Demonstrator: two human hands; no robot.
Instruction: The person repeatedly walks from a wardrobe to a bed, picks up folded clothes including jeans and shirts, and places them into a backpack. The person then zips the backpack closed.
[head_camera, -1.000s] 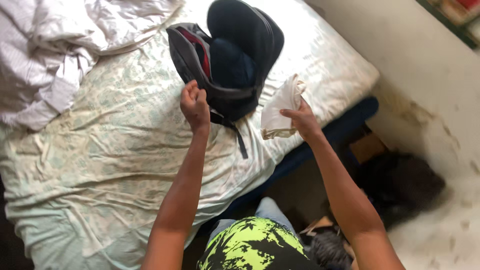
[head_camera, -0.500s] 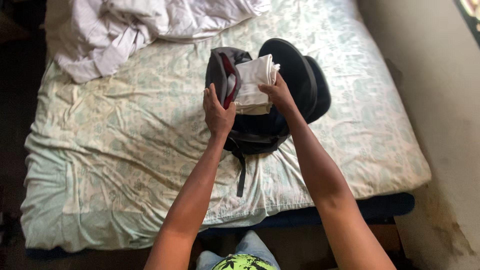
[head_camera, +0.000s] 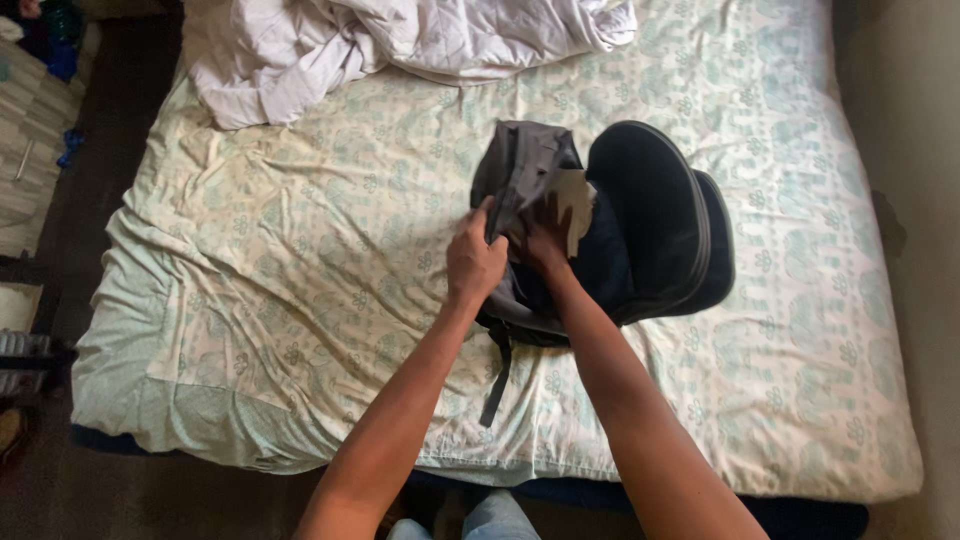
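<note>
1. Backpack (head_camera: 650, 225): dark, soft-sided, lying open at the frame's centre on the bed (head_camera: 300, 300); it looks floppy, best gripped at the opening's rim.
2. White folded cloth (head_camera: 572, 205): light and limp, half inside the opening.
3. Left hand (head_camera: 475, 262): clenched on the grey flap.
4. Right hand (head_camera: 545, 240): pushed in beside the cloth, its grip hidden.

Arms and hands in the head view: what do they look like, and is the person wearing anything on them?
Both arms are bare all the way into the bottom of the frame: no sleeves show. The left hand and right hand have no gloves, and no watch, ring or bracelet is visible. Below, a bit of blue denim shows.
</note>
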